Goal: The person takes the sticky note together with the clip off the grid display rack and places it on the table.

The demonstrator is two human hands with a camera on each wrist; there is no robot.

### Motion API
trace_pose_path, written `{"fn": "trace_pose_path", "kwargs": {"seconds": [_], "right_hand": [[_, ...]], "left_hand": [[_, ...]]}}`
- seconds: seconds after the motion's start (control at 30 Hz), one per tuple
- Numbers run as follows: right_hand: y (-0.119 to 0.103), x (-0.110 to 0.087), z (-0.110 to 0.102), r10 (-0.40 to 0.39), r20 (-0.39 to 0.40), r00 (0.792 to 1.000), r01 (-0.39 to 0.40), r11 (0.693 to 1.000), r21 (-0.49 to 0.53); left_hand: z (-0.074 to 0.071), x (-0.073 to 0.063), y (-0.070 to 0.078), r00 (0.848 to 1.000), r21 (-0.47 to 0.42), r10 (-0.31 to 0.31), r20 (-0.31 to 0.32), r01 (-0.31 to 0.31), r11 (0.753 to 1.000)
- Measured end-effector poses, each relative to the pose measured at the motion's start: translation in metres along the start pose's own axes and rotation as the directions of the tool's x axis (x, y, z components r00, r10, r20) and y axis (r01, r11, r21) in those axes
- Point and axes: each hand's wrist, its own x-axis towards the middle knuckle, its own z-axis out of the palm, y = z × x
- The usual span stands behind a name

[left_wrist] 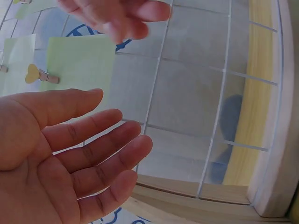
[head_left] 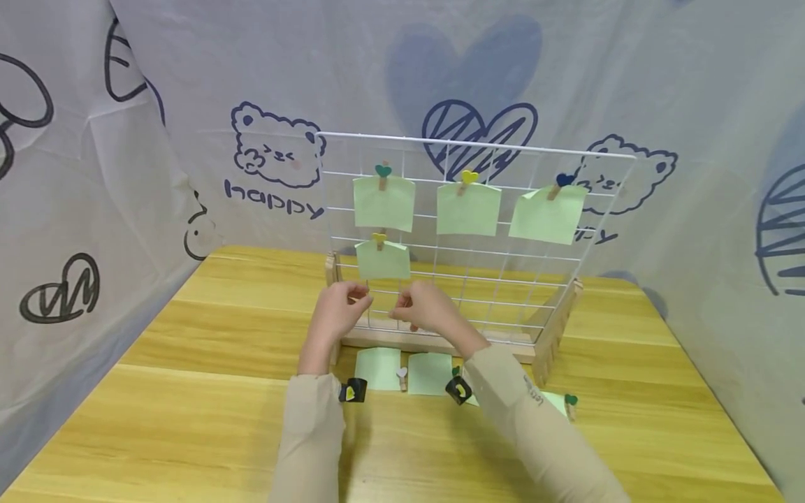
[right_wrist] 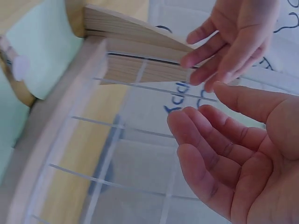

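My left hand (head_left: pixel 339 309) is in front of the lower left of a white wire grid panel (head_left: pixel 476 145), just below a pale green note (head_left: pixel 385 264) hung by a yellow heart clothespin (head_left: pixel 379 238). To its right is my right hand (head_left: pixel 430 306), a gap between the two. In the left wrist view the left hand (left_wrist: pixel 70 158) has loosely bent fingers spread apart and holds nothing. The right wrist view shows the right hand (right_wrist: pixel 243 158) with relaxed, half-curled fingers and an empty palm. Both hands are close to the wires; whether they touch them I cannot tell.
Three notes hang along the top row, under green (head_left: pixel 383 170), yellow (head_left: pixel 469 177) and dark blue (head_left: pixel 564 179) heart clothespins. A wooden stand (head_left: pixel 556 335) carries the grid. Before it lie more green notes (head_left: pixel 377 369), a white heart clothespin (head_left: pixel 402 377) and a green heart clothespin (head_left: pixel 571 400).
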Motion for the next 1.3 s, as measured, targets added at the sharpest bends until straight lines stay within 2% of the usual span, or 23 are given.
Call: {"fn": "trace_pose_path", "kwargs": {"seconds": [0.4, 0.6, 0.7, 0.83, 0.97, 1.3], "right_hand": [[-0.019, 0.000, -0.028, -0.025, -0.099, 0.995, 0.026, 1.000, 0.011], [-0.022, -0.001, -0.035, -0.033, -0.155, 0.987, 0.038, 0.999, 0.031], [-0.024, 0.000, -0.037, -0.080, -0.205, 0.975, 0.089, 0.995, 0.037], [-0.028, 0.001, -0.042, -0.147, -0.298, 0.943, 0.166, 0.985, 0.039], [-0.032, 0.001, -0.049, -0.166, -0.359, 0.918, 0.187, 0.982, 0.025], [-0.038, 0.003, -0.056, -0.151, -0.384, 0.911, 0.169, 0.986, 0.014]], "left_hand": [[-0.008, 0.008, 0.014, 1.000, 0.026, 0.011, -0.013, -0.010, 1.000], [-0.013, 0.008, 0.019, 0.999, 0.002, 0.012, -0.035, -0.012, 1.000], [-0.016, 0.008, 0.022, 0.999, -0.009, 0.018, -0.051, -0.018, 1.000], [-0.019, 0.009, 0.024, 0.996, -0.017, 0.033, -0.084, -0.035, 0.999], [-0.022, 0.009, 0.025, 0.993, -0.030, 0.036, -0.113, -0.040, 0.999], [-0.027, 0.008, 0.025, 0.986, -0.067, 0.019, -0.166, -0.030, 0.997]]}}
